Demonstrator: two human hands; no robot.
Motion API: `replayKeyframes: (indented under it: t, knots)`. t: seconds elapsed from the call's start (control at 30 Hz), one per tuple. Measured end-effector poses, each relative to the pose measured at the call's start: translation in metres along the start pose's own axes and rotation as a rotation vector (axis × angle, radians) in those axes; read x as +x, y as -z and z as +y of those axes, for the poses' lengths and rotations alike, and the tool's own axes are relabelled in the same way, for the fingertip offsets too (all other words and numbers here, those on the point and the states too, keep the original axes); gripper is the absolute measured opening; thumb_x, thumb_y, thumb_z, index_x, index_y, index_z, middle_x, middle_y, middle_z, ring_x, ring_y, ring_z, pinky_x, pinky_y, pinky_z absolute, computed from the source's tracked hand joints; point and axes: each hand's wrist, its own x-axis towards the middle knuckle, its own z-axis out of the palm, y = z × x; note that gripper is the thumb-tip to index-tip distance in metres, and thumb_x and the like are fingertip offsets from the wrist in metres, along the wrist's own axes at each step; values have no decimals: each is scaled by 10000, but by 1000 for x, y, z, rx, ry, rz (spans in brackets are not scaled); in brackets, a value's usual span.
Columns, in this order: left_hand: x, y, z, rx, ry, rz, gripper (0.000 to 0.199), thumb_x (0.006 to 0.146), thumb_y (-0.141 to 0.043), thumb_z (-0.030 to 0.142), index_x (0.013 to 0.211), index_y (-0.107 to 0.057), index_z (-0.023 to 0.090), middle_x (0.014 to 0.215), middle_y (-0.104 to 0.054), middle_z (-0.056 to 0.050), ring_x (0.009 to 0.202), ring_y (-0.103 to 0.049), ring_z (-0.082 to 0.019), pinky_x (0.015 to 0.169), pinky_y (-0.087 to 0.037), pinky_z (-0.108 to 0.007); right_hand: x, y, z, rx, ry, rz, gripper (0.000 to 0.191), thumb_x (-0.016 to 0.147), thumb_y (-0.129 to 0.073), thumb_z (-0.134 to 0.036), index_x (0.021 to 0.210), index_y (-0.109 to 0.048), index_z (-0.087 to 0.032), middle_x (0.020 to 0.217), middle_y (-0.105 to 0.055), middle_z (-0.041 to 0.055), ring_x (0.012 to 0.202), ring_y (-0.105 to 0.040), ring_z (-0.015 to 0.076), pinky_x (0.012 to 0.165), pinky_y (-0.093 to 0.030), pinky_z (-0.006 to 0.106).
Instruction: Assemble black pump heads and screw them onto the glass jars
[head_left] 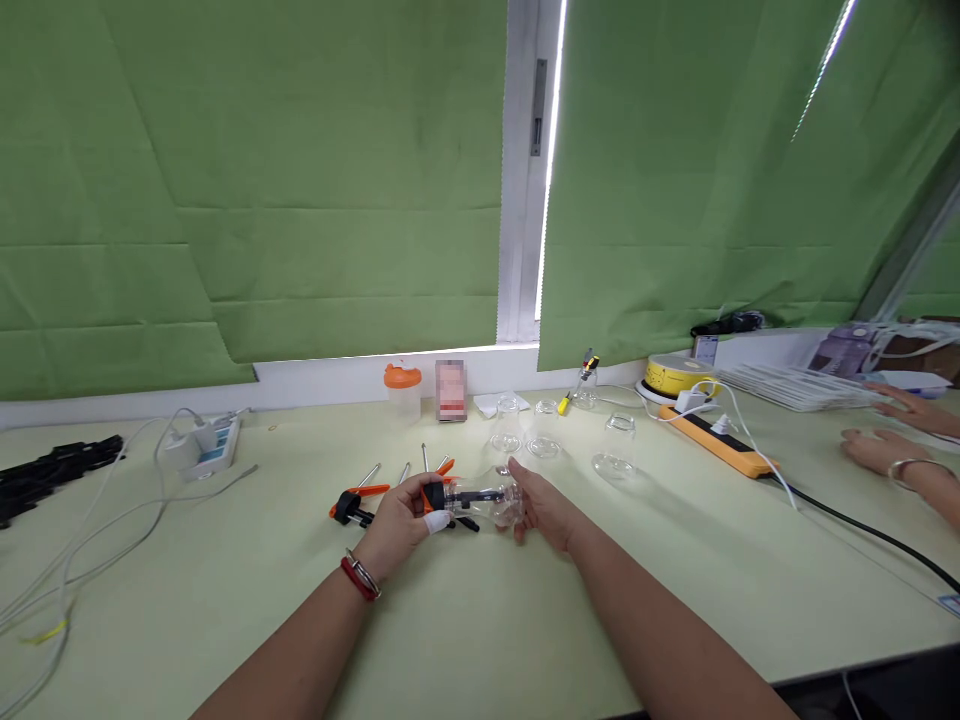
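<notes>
Between my two hands lies a clear glass bottle (pixel 489 505), held sideways just above the table. My left hand (pixel 401 518), its thumb wrapped in white, is closed on a black-and-orange lid (pixel 433 494) at the bottle's left end. From that lid a black stem (pixel 480 496) runs inside the bottle. My right hand (pixel 546 506) is closed round the bottle's wide right end. Beside and behind my left hand lie more black-and-orange lid pieces (pixel 347 507) with thin metal rods. Whether the lid is fastened on the bottle I cannot tell.
Behind my right hand stand clear glasses (pixel 544 432), near an orange-lidded cup (pixel 403 395) and a pixelated box (pixel 451 392). An orange power strip (pixel 716 438) lies right. A white strip (pixel 214 450) and black cords (pixel 56 470) lie left. Another person's hands (pixel 881 450) rest far right.
</notes>
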Motion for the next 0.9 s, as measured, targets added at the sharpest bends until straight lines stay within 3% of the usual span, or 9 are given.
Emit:
replayKeyframes:
  t: [0.1,0.2,0.33,0.53,0.73,0.83,0.9]
  knots:
    - [0,0,4,-15,-3,21,480,619,-763,231,1059,-576,187,1097,-671,-96,971,-633,-223,877,-500,-367,-7,2,-6,32,73,-105,619,725,-675,-434,1268,-406,-308,1136,-544,68,711,-674,182,504,-521,277]
    - [-1,0,9,-29,14,35,488,603,-773,235,1050,-584,186,1108,-673,-102,985,-631,-231,886,-498,-373,-11,4,-9,27,111,-142,652,691,-710,-321,1273,-416,-334,1195,-492,61,739,-678,180,519,-515,264]
    - [-2,-1,12,-37,27,37,489,590,-781,233,1040,-599,178,1085,-684,-99,971,-633,-229,887,-500,-372,-9,4,-8,9,92,-141,612,729,-670,-383,1278,-417,-291,1007,-575,48,650,-680,180,434,-450,217]
    - [-3,-1,12,-39,39,32,503,579,-789,239,1047,-614,182,1070,-689,-86,957,-634,-227,875,-504,-368,-3,4,-3,-63,71,-95,503,779,-555,-561,1158,-495,-237,798,-632,20,421,-559,90,319,-290,164]
    - [-4,-3,11,-24,82,37,517,564,-802,248,1048,-636,175,1021,-697,-71,923,-642,-231,856,-511,-371,2,6,4,-121,-60,-12,611,790,-358,-720,1062,-521,-197,579,-613,7,323,-421,70,306,-257,165]
    - [-3,-2,10,-44,77,36,516,559,-806,254,1043,-643,177,1020,-699,-66,933,-641,-234,864,-509,-376,1,5,3,-132,-91,-26,703,780,-285,-760,1135,-477,-185,592,-619,29,334,-466,99,310,-305,188]
    - [-2,-1,10,-69,82,51,532,547,-813,255,1044,-641,179,1023,-704,-68,938,-643,-237,872,-505,-387,-1,4,1,-101,-37,-53,688,787,-342,-733,1233,-409,-214,760,-646,60,444,-573,137,352,-391,217]
